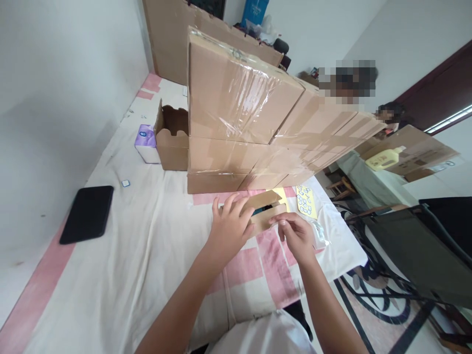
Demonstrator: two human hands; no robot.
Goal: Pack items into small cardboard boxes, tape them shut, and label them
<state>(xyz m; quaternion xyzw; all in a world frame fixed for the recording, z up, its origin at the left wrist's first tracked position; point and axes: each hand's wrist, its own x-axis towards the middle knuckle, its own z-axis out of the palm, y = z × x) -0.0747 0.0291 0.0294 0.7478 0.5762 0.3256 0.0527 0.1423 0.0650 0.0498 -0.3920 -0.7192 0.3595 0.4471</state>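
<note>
A small brown cardboard box (266, 212) with raised flaps lies on the white and pink cloth (147, 255) near the table's right side. My left hand (230, 228) rests on its left end, fingers curled over the box. My right hand (297, 236) pinches the box's lower right flap with thumb and fingers together. Something dark shows inside the box. A yellow sticker sheet (306, 200) lies just to the right of it.
A wall of taped cardboard cartons (250, 118) stands right behind the small box. An open carton (172, 140) and a purple-topped tissue box (145, 142) sit at the left. A black tablet (87, 213) lies by the wall. Other people and a dark chair (416, 246) are at the right.
</note>
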